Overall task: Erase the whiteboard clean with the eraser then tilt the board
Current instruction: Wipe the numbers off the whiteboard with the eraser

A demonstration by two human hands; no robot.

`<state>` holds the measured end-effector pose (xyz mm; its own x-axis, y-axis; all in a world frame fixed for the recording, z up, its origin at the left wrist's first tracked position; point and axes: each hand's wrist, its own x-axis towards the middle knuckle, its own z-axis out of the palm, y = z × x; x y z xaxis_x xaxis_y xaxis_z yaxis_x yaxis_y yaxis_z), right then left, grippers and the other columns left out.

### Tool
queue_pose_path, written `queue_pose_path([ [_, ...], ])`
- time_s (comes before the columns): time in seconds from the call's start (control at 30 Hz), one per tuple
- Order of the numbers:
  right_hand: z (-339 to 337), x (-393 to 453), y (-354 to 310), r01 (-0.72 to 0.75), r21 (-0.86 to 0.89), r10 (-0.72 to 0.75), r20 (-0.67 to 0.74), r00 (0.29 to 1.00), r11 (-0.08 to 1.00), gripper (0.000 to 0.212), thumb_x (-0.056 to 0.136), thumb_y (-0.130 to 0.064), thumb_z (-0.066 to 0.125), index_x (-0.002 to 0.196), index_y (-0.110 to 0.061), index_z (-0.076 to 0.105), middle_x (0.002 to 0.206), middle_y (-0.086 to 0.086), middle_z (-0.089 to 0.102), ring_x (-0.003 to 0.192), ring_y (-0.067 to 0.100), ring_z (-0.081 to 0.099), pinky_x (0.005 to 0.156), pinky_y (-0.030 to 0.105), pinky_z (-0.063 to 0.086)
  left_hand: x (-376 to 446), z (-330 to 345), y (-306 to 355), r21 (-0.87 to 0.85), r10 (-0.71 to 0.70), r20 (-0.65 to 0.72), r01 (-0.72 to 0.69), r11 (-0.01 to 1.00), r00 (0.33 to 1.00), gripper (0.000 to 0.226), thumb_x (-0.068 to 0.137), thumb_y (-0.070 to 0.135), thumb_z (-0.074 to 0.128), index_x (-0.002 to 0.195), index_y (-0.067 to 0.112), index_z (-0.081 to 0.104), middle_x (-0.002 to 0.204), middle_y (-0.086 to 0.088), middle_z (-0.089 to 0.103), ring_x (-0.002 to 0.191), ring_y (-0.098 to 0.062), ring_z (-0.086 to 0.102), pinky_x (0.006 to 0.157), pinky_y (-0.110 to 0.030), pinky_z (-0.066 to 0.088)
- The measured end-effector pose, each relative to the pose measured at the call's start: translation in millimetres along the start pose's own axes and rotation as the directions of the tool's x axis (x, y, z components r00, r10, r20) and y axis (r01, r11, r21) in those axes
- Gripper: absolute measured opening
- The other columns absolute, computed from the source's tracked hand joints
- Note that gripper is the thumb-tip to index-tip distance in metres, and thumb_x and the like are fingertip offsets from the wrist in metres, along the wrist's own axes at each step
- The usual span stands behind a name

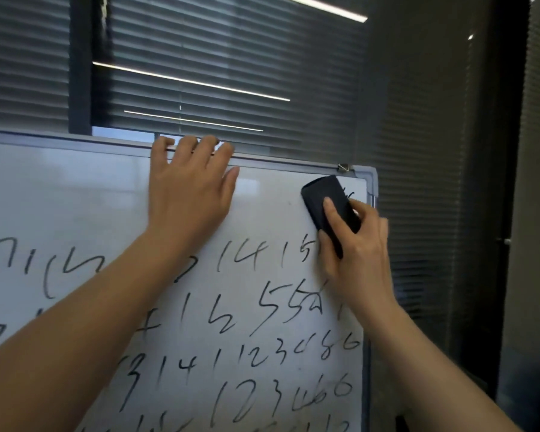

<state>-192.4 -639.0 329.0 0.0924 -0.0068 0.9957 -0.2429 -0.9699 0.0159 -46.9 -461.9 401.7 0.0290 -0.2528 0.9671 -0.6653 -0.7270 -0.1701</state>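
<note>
The whiteboard (75, 194) fills the lower left of the view. Its upper band is wiped white; rows of black handwritten numbers cover the rest. My left hand (189, 185) lies on the board's top, with the fingers hooked over the upper frame edge. My right hand (354, 244) grips a black eraser (328, 201) and presses it flat against the board near the top right corner. A small smear of ink shows just right of the eraser.
Grey window blinds (219, 73) hang close behind the board. A dark wall panel (434, 182) stands to the right of the board's frame. A metal clip (343, 167) sits on the top frame near the right corner.
</note>
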Motion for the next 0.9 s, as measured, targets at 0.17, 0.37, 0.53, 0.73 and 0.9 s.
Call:
queue_pose_path([
  [0.17,1.4,1.2,1.8,-0.081,0.056,0.084,-0.056,0.995,0.995,0.048,0.082,-0.004,0.07,0.129,-0.008,0.059,0.12,0.029,0.05,0.096,0.043,0.048,0.072,0.046,0.048,-1.9,2.1,-0.5,0.034,0.019,-0.098,-0.016,0.999,0.995,0.039,0.102,0.03,0.036,0.127,0.009,0.057,0.127,-0.011,0.06,0.107,-0.034,0.053,0.098,-0.046,0.025],
  [0.37,14.2,-2.1,-40.5,0.084,0.09,-0.082,-0.027,0.996,0.992,0.052,0.076,0.004,0.071,0.126,-0.006,0.061,0.118,0.032,0.055,0.086,0.043,0.054,0.068,0.046,0.052,-3.0,2.7,-1.0,0.079,0.03,-0.112,-0.021,0.997,0.993,0.04,0.102,0.032,0.034,0.128,0.01,0.055,0.127,-0.011,0.058,0.108,-0.032,0.052,0.098,-0.046,0.026],
  [0.53,6.6,-7.4,-22.3,0.285,0.105,-0.291,0.047,0.955,0.953,0.052,0.074,0.008,0.071,0.123,-0.006,0.063,0.117,0.032,0.057,0.083,0.043,0.056,0.068,0.046,0.052,-3.5,2.4,-0.6,0.086,0.032,-0.136,-0.02,0.996,0.99,0.039,0.101,0.033,0.033,0.126,0.011,0.054,0.123,-0.011,0.059,0.107,-0.032,0.052,0.097,-0.045,0.026],
  [0.73,-9.1,1.1,28.3,0.104,0.072,-0.105,0.013,0.994,0.992,0.049,0.08,0.002,0.07,0.128,-0.005,0.059,0.12,0.033,0.051,0.094,0.046,0.049,0.075,0.052,0.049,-3.1,1.2,1.9,0.104,0.038,-0.144,-0.023,0.994,0.989,0.038,0.101,0.032,0.033,0.123,0.01,0.054,0.117,-0.012,0.06,0.103,-0.032,0.051,0.095,-0.044,0.025],
  [0.9,-9.4,-6.2,24.7,-0.064,0.1,0.068,-0.037,0.997,0.993,0.048,0.081,-0.003,0.07,0.128,-0.008,0.06,0.119,0.03,0.05,0.097,0.043,0.047,0.079,0.047,0.046,-2.8,0.9,0.3,0.105,0.025,-0.131,-0.011,0.994,0.991,0.04,0.1,0.033,0.033,0.126,0.01,0.054,0.118,-0.013,0.059,0.104,-0.033,0.05,0.097,-0.046,0.025],
])
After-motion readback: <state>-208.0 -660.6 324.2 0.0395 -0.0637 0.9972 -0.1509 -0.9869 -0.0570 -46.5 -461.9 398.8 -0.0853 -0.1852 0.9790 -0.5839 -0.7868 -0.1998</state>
